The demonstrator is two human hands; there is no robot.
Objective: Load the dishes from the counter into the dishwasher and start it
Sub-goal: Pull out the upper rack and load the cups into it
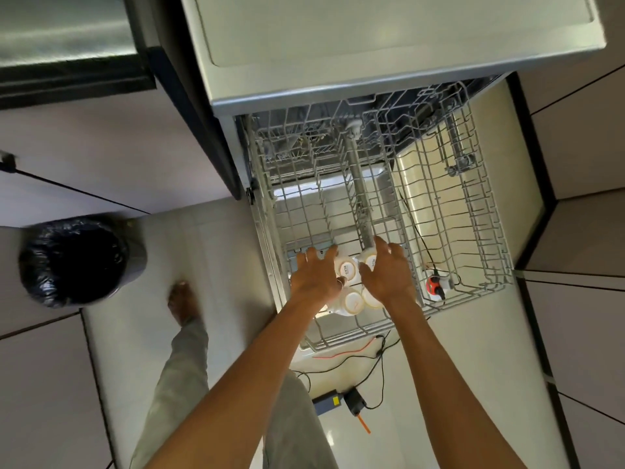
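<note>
The dishwasher's grey wire upper rack point(473, 211) is pulled out below the steel dishwasher top point(372, 35). Several white cups point(351, 301) with gold rims stand upside down near the rack's front middle. My left hand point(314, 275) rests on the left side of the cups, fingers spread over one. My right hand point(389, 272) lies over the right-hand cups, fingers curved on a cup point(370, 260) with lettering. Another lettered cup point(346, 267) shows between the two hands.
A bin lined with a black bag point(74, 262) stands on the floor to the left. Black and red cables and a small power adapter point(329, 401) lie on the tiles below the rack. A red-and-white device point(436, 286) sits by the rack's right front. My bare foot point(182, 302) is beside the rack.
</note>
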